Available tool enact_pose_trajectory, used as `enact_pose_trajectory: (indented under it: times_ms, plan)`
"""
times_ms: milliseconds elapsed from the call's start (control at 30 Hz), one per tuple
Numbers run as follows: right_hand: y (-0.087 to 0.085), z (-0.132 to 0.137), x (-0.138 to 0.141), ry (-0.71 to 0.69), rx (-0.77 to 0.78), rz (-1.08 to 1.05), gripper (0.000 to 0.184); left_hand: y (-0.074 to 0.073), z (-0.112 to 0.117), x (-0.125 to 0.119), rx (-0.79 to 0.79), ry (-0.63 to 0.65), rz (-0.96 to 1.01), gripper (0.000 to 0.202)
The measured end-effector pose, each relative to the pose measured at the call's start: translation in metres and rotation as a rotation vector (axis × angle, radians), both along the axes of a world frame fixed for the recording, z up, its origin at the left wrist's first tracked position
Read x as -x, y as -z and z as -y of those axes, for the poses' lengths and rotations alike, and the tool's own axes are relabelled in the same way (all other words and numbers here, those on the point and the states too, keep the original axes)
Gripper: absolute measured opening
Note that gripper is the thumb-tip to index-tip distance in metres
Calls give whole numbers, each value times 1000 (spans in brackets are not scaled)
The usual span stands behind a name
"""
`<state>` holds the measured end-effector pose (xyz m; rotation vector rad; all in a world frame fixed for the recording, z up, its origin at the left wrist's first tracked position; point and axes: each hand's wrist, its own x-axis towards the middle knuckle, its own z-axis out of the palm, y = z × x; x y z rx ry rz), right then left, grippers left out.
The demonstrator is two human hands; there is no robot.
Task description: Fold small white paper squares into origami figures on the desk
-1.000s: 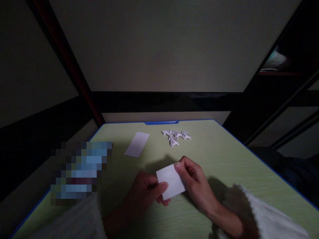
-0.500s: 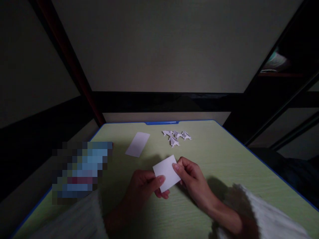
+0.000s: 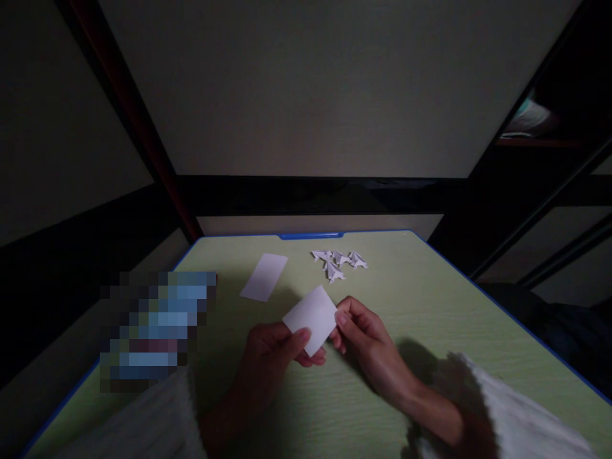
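A small white paper rectangle (image 3: 310,317) is held up just above the green table (image 3: 430,299), tilted with its left corner raised. My left hand (image 3: 272,357) pinches its lower left edge between thumb and fingers. My right hand (image 3: 366,341) pinches its right edge with thumb and forefinger. Both wrists come out of white fuzzy sleeves.
Another white paper slip (image 3: 264,276) lies flat on the table behind my hands. Several small folded white paper figures (image 3: 338,262) are clustered near the far edge. A blurred-out object (image 3: 157,328) sits at the left. The table has a blue rim (image 3: 310,235).
The paper has been turned anticlockwise and moved up and to the left between my fingers. Both hands shifted slightly left with it.
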<state>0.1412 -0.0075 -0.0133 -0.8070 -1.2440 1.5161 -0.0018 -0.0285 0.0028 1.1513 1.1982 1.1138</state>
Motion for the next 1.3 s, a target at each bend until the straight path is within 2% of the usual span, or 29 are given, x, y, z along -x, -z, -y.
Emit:
enact_pose_trajectory:
  times_ms: [133, 200, 267, 367, 433, 600, 733, 867, 967, 1067, 1200, 1300]
  plan:
    - [2, 1, -1, 2, 31, -64, 25, 3, 3, -2, 119, 231, -7, 17]
    - [1, 3, -2, -37, 57, -63, 26, 5, 5, -1, 134, 296, -1, 17]
    - [0, 5, -3, -60, 66, -35, 25, 6, 4, 0, 128, 283, 15, 18]
    - [-2, 6, -4, -93, 29, 73, 28, 5, 1, 1, 119, 135, 16, 18]
    - [-5, 6, -5, -137, -8, 175, 30, 3, -2, 1, 113, 87, -12, 18]
    - [-11, 7, -4, -267, -34, 263, 33, 1, -2, 0, 145, 210, -59, 22]
    - [-10, 8, -3, -372, -5, 188, 31, 0, 0, 1, 183, 254, -15, 22]
    - [-4, 9, -1, -387, 94, 44, 29, -2, 1, 3, 164, 226, 46, 18]
    - [-5, 10, 1, -365, 255, -106, 27, -3, 3, 2, 130, 197, 89, 17]
    - [-10, 11, 2, -319, 391, -257, 28, -2, 4, 1, 161, 203, 142, 17]
    - [-16, 10, 1, -218, 436, -336, 26, 2, 1, 1, 212, 238, 219, 18]
    - [-16, 10, 1, -171, 445, -384, 24, 3, -1, 1, 209, 217, 287, 17]
